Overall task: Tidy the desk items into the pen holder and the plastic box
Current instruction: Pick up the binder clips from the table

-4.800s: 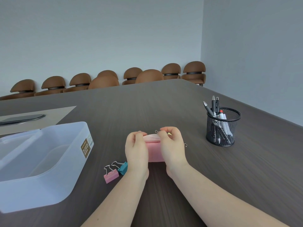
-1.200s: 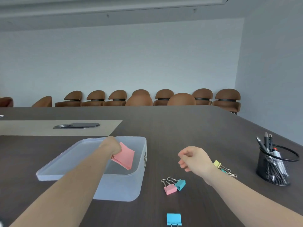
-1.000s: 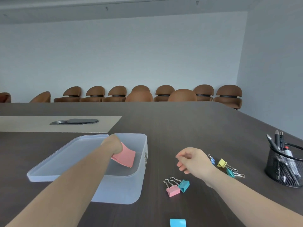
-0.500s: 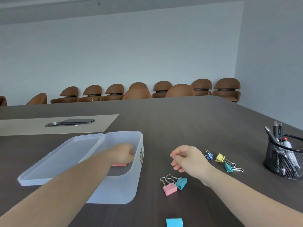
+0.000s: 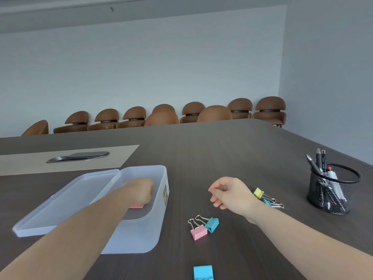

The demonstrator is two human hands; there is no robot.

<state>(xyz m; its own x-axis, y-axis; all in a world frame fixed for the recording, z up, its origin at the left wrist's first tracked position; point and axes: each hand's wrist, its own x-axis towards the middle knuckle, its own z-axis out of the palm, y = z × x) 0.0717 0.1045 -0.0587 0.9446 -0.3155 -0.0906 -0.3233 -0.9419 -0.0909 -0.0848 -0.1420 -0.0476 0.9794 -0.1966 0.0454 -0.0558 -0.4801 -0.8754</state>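
5 binder clips (image 5: 198,233), 1 plastic box (image 5: 139,237), 1 pen holder (image 5: 331,190), 2 hands (image 5: 230,191).

This is an office meeting room: a long dark wood-grain conference table (image 5: 222,158) with a flush grey cable-port cover (image 5: 78,157) set in a beige inlay, a row of brown padded chairs (image 5: 193,113) lined against a plain pale blue-grey wall (image 5: 141,67).

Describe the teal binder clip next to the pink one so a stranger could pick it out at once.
Start at the clear plastic box on the dark table. Just right of its near corner lie two clips touching: the teal binder clip is the right-hand one, beside the pink clip, silver handles pointing left.
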